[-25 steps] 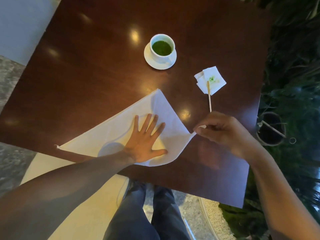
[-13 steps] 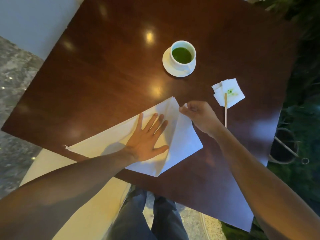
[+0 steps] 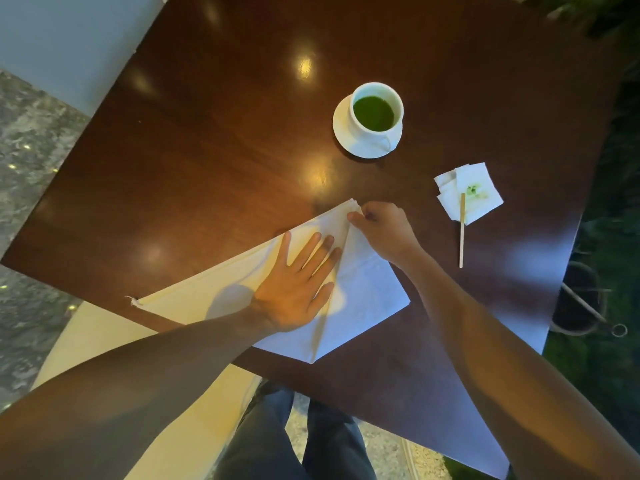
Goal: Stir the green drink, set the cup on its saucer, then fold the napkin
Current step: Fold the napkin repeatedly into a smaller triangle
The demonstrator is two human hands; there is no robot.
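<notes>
A white cup [image 3: 378, 110] of green drink stands on its white saucer [image 3: 360, 147] at the far side of the dark wooden table [image 3: 194, 157]. A large white napkin [image 3: 367, 299] lies near the front edge, partly folded, its right corner laid over to the top corner. My left hand [image 3: 298, 285] presses flat on the napkin's middle, fingers spread. My right hand [image 3: 384, 230] pinches the folded-over corner at the napkin's top point. A wooden stir stick [image 3: 461, 230] rests with one end on small stained paper squares [image 3: 469, 192] to the right.
The table's right edge borders dark plants and a dark pot [image 3: 575, 299] with a metal tool in it. A pale seat [image 3: 104, 344] and my legs [image 3: 294, 441] lie below the front edge. Grey stone floor shows at left.
My right hand has carried the napkin's right corner up and left onto the top corner, folding that side over. My left hand stayed pressed on the napkin.
</notes>
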